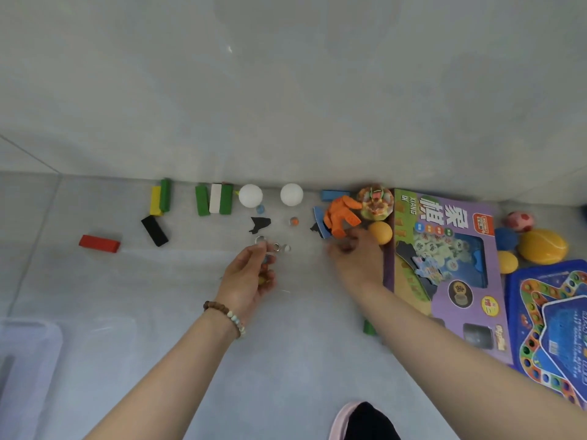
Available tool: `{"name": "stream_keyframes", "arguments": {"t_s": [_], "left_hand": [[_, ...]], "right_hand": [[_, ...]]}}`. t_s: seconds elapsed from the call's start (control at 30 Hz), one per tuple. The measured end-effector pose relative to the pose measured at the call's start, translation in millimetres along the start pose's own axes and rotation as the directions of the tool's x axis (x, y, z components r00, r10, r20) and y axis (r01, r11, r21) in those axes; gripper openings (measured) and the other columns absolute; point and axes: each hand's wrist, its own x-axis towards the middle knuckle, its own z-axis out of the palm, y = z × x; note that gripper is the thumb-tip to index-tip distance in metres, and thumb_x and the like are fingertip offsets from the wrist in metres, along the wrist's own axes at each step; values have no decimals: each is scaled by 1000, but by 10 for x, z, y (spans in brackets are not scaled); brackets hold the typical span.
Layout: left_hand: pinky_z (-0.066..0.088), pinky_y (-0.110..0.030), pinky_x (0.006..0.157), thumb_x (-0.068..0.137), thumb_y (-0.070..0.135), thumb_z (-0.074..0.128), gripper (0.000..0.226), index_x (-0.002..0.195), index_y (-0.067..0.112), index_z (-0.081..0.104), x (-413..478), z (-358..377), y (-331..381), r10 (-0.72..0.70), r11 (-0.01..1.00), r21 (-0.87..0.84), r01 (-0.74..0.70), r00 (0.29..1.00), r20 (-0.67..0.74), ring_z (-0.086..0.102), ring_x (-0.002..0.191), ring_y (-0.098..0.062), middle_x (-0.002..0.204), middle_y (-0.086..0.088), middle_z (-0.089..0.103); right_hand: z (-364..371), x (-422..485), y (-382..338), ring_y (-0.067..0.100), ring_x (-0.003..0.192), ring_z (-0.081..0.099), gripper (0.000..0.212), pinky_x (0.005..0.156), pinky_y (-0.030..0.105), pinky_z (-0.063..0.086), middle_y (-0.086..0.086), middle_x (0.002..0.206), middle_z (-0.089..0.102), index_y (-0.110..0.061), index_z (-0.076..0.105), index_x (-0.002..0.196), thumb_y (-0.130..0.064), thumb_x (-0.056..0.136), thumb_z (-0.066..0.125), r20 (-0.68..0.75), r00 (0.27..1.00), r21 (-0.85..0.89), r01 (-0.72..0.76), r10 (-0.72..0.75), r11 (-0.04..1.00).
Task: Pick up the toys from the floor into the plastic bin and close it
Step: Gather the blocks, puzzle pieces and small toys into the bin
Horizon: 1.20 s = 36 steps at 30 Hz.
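While the left hand [251,274] curls round small glass marbles [260,240] | right hand [355,258] blurred, grip unclear | orange brick figure [341,217], orange ball [380,232], purple cardboard game box [444,249] crowd it.

Printed large in white on the purple game box [444,300]: the characters 象棋, with "XIANG QI" in small letters beside them, all turned upside down to the camera. On the blue board game [556,325], only small blurred print, unreadable.

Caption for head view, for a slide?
Left hand holds marbles; right hand reaches near orange toy, beside purple game box.
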Motion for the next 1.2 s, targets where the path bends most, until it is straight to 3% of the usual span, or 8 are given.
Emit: {"name": "stream_keyframes", "arguments": {"t_s": [0.1,0.33,0.47,0.57,0.73,0.9,0.97,1.2], "left_hand": [[57,-23,59,98,20,42,26,87,7,62,4,-53,82,-55,985,-165,57,998,15,60,60,-13,84,-7,62],[58,-23,60,100,29,36,36,90,5,61,-47,-89,51,-138,924,-341,172,983,123,65,76,-16,92,-12,66],[45,-14,41,99,32,38,35,76,12,56,-4,-220,167,-54,969,-243,37,996,-64,49,46,-6,66,-1,53],[44,-14,41,97,36,42,35,74,13,55,45,-306,200,41,995,-82,-52,991,-128,47,46,-6,64,0,49],[52,-17,48,97,35,41,36,75,10,55,75,-327,250,-42,976,-219,23,996,-82,55,51,-9,66,-3,51],[59,-28,64,100,27,37,39,82,3,61,78,-323,217,-147,928,-342,147,989,26,64,71,-21,80,-12,64],[58,-25,60,100,28,37,38,82,4,61,79,-313,229,-138,922,-359,144,990,42,65,68,-18,79,-11,66],[43,-13,38,98,32,40,33,79,13,58,129,-479,360,-109,943,-326,67,987,-115,47,46,-6,69,-2,50]], "right_hand": [[3,-303,-26,6,66,51,40,59,20,40,-3,78,56,-16,43,115,-12,82,65,-68,993,217,-76,93,973],[116,-593,-467,-1,80,52,31,72,3,36,-18,98,64,-31,55,102,-21,79,72,354,855,265,296,-378,918],[258,-254,-373,0,86,52,29,73,5,37,-9,119,56,-31,61,107,-18,82,69,299,908,189,244,-292,951],[366,-107,-285,4,107,51,29,83,2,33,-4,107,51,-19,65,105,-11,78,72,328,894,33,313,-306,949],[410,-91,-224,2,68,48,12,71,21,38,-5,85,54,-20,64,88,-11,81,67,288,897,-137,386,-336,912],[291,-341,-554,3,72,57,23,63,10,42,-10,85,64,-26,61,94,-20,77,74,346,854,184,345,-389,920],[308,-406,-618,2,80,57,20,64,9,40,-14,91,65,-27,64,94,-25,77,75,450,781,172,401,-434,900],[417,-122,-490,8,87,54,19,75,18,41,-10,98,54,-27,66,97,-24,79,73,415,825,-16,429,-384,903]]}}
